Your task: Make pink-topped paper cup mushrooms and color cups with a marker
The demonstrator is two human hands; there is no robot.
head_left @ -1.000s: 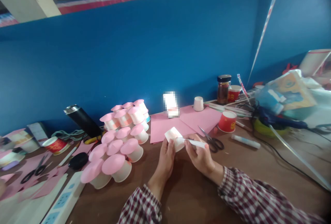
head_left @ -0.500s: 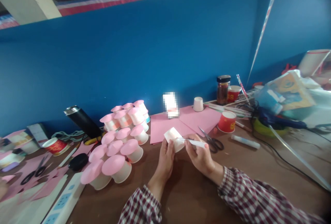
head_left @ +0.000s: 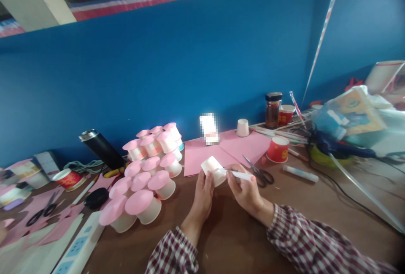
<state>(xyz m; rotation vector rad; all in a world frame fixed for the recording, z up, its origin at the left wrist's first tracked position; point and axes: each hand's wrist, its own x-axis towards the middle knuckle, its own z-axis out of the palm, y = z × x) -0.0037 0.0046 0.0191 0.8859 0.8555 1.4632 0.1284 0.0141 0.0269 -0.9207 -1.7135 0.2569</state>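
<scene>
Tilted in the fingers of my left hand (head_left: 204,190) is a small white paper cup (head_left: 212,164) with faint orange marks on its side. My right hand (head_left: 246,193) grips a white marker (head_left: 241,175) with a pinkish-orange end; its tip meets the cup's side, though fine contact is too small to make out. Just beyond my right hand lie black-handled scissors (head_left: 264,177). Sheets of pink paper (head_left: 202,156) are spread behind the cup. To the left stand several upturned paper cups with pink paper discs on top (head_left: 139,202).
A red paper cup (head_left: 277,149) and a capped marker (head_left: 300,173) lie to the right, near a cluttered plastic bag (head_left: 351,115). A black thermos (head_left: 101,149) leans on the left, above a white power strip (head_left: 79,242). A blue partition (head_left: 190,63) bounds the back.
Almost nothing differs; both hands keep the cup and marker in nearly the same place, and the whole view has shifted very slightly.
</scene>
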